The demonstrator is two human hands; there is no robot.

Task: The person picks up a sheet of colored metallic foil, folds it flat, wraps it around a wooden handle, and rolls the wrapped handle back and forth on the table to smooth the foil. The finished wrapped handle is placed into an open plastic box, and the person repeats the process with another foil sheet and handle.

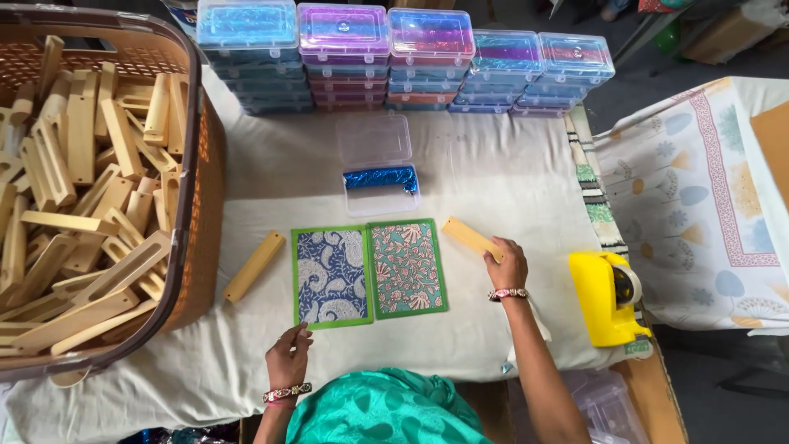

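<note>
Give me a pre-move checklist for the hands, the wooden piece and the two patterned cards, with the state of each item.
1. Right hand grips the wooden piece at its end: ok.
2. Left hand empty, fingertips near the blue patterned card: ok.
3. Blue card and pink floral card lie flat, side by side: ok.
4. Open clear box within reach behind the cards: ok.
5. Second wooden piece lies free left of the cards: ok.
6. Whether the cards overlap at their edges: cannot tell.

I see open cloth on the worktop [485,177] right of the open clear box [380,168]. The basket [193,205] walls off the left, stacked boxes [411,62] the far edge, the yellow tape dispenser [604,296] the right.
</note>
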